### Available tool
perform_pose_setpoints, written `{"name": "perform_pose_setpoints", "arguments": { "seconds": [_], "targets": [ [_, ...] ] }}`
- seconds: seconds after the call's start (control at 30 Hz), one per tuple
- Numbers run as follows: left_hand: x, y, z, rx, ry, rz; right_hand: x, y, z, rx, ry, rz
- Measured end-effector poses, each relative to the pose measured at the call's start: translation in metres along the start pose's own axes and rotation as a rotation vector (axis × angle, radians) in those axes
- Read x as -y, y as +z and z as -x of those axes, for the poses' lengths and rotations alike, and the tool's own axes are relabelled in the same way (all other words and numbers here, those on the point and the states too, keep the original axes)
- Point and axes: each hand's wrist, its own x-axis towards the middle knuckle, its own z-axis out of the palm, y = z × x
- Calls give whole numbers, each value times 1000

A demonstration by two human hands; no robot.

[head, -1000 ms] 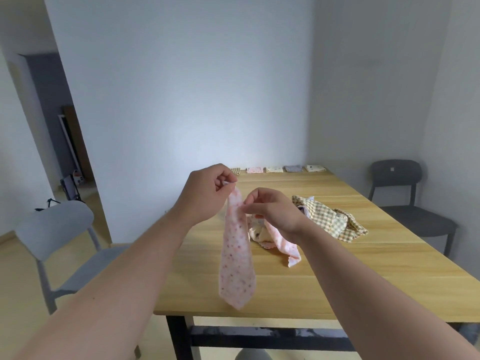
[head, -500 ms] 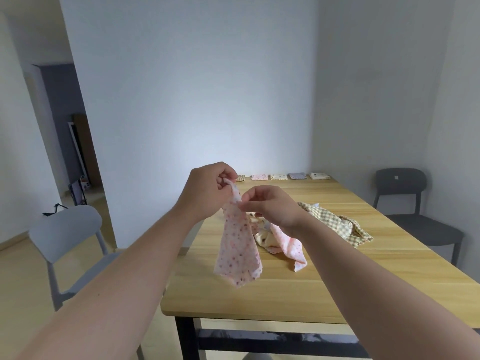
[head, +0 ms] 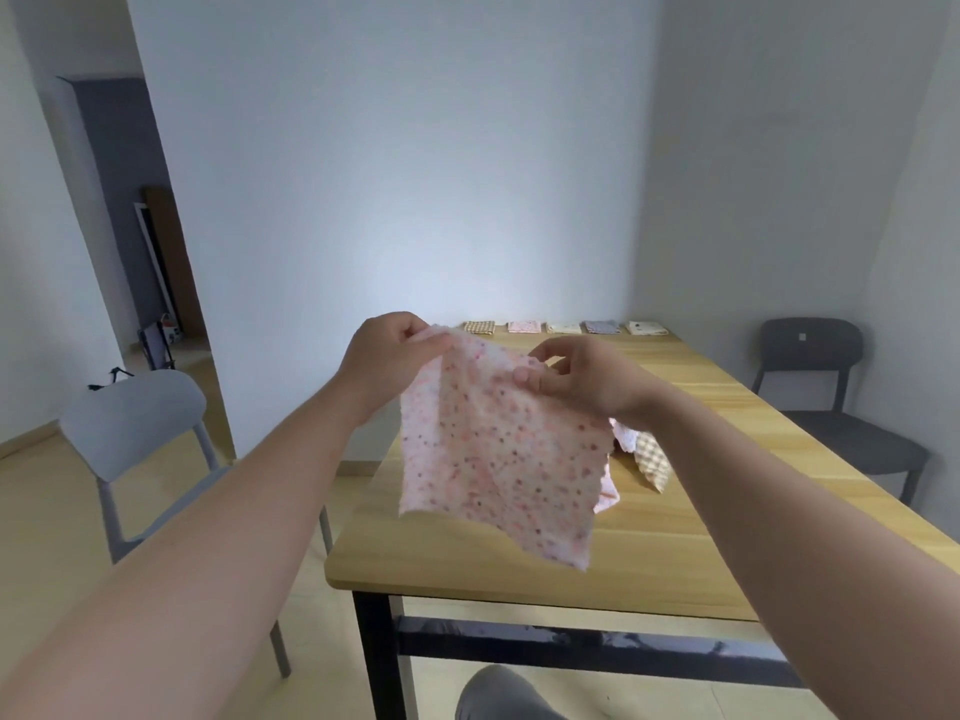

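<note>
The cloth hangs spread above the near tabletop, its top edge pinched at either end by the fingers of the left hand and the right hand. Best to pull that edge taut and level, then lay it flat, short of the pile behind. Folded squares line the far edge.

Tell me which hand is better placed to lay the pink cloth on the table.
Probably the right hand: it pinches the pink cloth above the table, while the left hand holds its corner toward the table's left edge.
</note>
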Motion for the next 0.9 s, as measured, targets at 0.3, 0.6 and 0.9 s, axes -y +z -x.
{"name": "perform_pose_setpoints", "arguments": {
  "seconds": [0.3, 0.6, 0.9],
  "targets": [
    [38, -3, 0, 97, -255, 227, -47, -19, -14, 137, 154, -166],
    [75, -3, -2, 281, -512, 618, -76, -7, -28, 159, 264, -696],
    [141, 24, -9, 172, -460, 6, -126, 32, -60, 33, 493, -299]
  ]
}}
